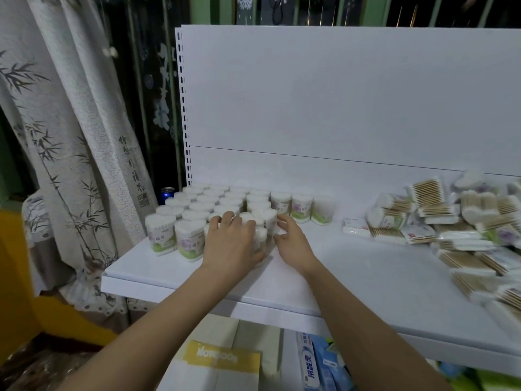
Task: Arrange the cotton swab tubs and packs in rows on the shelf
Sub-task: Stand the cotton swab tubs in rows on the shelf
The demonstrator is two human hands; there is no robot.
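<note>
Down below the shelf (pixel 174 280), a box lid printed "Notebook" (pixel 222 359) and a blue-and-white toothpaste carton (pixel 308 362) with Chinese characters sit nearest. Above the shelf's front edge both forearms reach in. The left hand (pixel 231 244) lies over the front tubs, fingers spread and curved across their tops, thumb side against a tub at the block's front right. The right hand (pixel 290 238) is half open just beside that tub, fingertips near its side; whether they touch it I cannot tell. The cotton swab tubs (pixel 208 204) stand in rows on the shelf's left part, labels lilac and green, their print too small to read. On its right part, the packs (pixel 451 227) lie in a loose heap. Left of the shelf hangs a bamboo-print curtain (pixel 70 136); a blue can (pixel 167 194) stands behind it.
</note>
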